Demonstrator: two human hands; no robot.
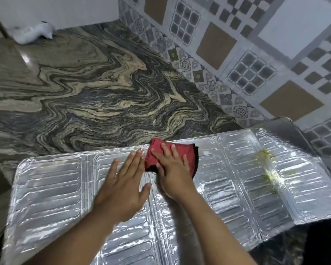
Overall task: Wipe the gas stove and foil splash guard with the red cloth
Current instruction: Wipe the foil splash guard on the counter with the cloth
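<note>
The right hand presses the red cloth flat on the foil splash guard, the left hand spread just beside it; too hard a push may crease the thin foil or slide it.

Foil splash guard, embossed, flat on veined worktop; red cloth at its 12 o'clock edge, pressed under right hand, fingers spread; left hand flat on foil, cloth's 8 o'clock; yellowish smear, cloth's 3 o'clock.

Bright glare on the foil splash guard; edges soft, warped.
</note>
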